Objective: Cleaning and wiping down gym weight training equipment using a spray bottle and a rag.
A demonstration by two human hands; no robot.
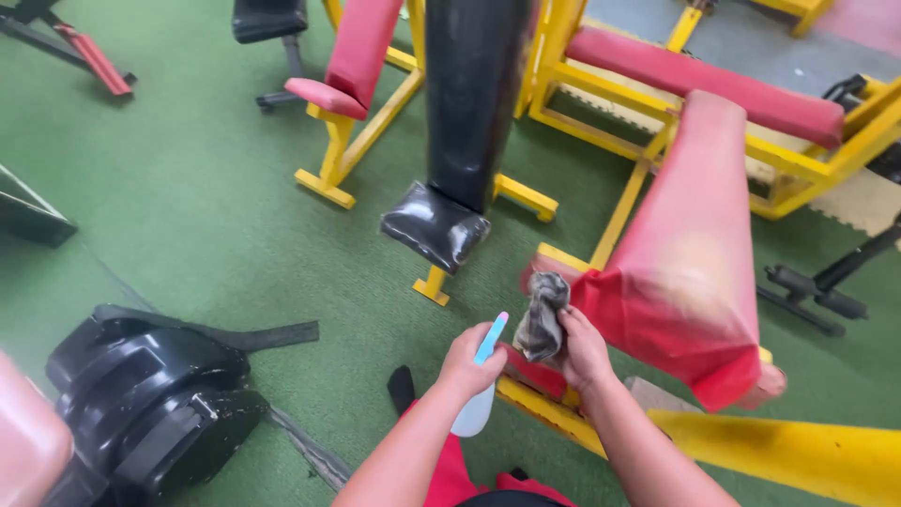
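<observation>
Head view, looking down at a gym floor. The green carpet point(188, 207) fills most of the frame. On it stand yellow-framed exercise benches: a long yellow frame point(601, 89) at upper right carries a red pad point(704, 80); a black padded bench point(469, 103) runs down the centre, ending in a black seat point(434, 225); a red seat on a yellow stand point(352, 66) lies at upper left of centre. A large worn red backrest pad point(690, 253) slopes down at right, its lower edge just beside the hands. A black moulded machine housing point(141, 385) with a black strap point(253, 333) occupies the lower left. A yellow beam point(798, 455) crosses the lower right.

Both forearms enter from the bottom edge. The left hand point(466, 361) is closed around a spray bottle point(479, 399), whose pale body hangs below the fist and whose blue trigger top points upward past the knuckles. The right hand point(584, 349) is closed on a grey cloth point(542, 314), bunched and rising above the fingers, touching the lower corner of the red backrest pad. The bottle top and the cloth are near each other, the cloth just to the right of the bottle. Red clothing point(450, 474) shows between the forearms.
</observation>
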